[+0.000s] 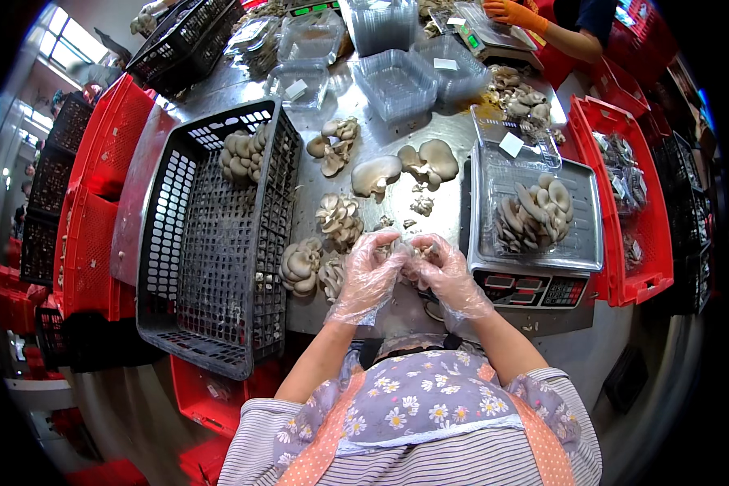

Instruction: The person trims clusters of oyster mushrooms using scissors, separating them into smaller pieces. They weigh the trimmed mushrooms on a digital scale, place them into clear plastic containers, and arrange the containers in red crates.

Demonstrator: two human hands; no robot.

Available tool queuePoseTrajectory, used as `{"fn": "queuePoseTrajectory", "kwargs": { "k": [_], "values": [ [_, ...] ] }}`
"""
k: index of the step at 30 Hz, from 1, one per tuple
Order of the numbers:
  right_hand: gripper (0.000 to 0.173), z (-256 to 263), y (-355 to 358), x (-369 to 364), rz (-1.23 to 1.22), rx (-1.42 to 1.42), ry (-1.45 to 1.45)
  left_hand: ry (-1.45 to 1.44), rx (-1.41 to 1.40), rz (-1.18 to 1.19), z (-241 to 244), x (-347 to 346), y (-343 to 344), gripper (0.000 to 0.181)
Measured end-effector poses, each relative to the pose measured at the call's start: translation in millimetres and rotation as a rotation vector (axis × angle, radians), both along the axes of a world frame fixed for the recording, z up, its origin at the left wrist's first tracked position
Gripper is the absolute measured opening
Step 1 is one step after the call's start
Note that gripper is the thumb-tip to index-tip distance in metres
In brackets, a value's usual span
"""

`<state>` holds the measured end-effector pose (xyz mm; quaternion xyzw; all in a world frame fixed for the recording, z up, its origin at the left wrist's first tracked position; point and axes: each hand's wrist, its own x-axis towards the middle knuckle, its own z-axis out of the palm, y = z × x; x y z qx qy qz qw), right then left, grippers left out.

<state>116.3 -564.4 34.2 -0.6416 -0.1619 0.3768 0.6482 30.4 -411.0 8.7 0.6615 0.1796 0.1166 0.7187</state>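
Observation:
My left hand [373, 273] and my right hand [446, 273], both in clear plastic gloves, meet over the steel table's near part. Between them they grip a small cluster of oyster mushrooms [414, 276], mostly covered by the fingers. More mushroom clusters [339, 217] lie left of my left hand. Large flat oyster mushrooms [376, 173] and small scraps [422, 205] lie beyond the hands. To the right, an open clear plastic clamshell box [516, 146] rests on a digital scale [592, 200], with a mushroom cluster [537, 212] in its base.
A black perforated crate [273, 243] with mushrooms at its far end stands left. Stacked clear boxes [395, 85] occupy the table's far part. A red crate [650, 243] of packed boxes is at right. A co-worker's orange-gloved hand [516, 15] is at the top right.

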Motion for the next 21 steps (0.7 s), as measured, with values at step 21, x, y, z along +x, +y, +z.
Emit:
{"fn": "queuePoseTrajectory", "kwargs": {
  "k": [21],
  "values": [
    [0.054, -25, -10, 5, 0.118, -0.034, -0.568, 0.045, -0.026, 0.238, 14, -1, -17, 0.032]
  ]
}}
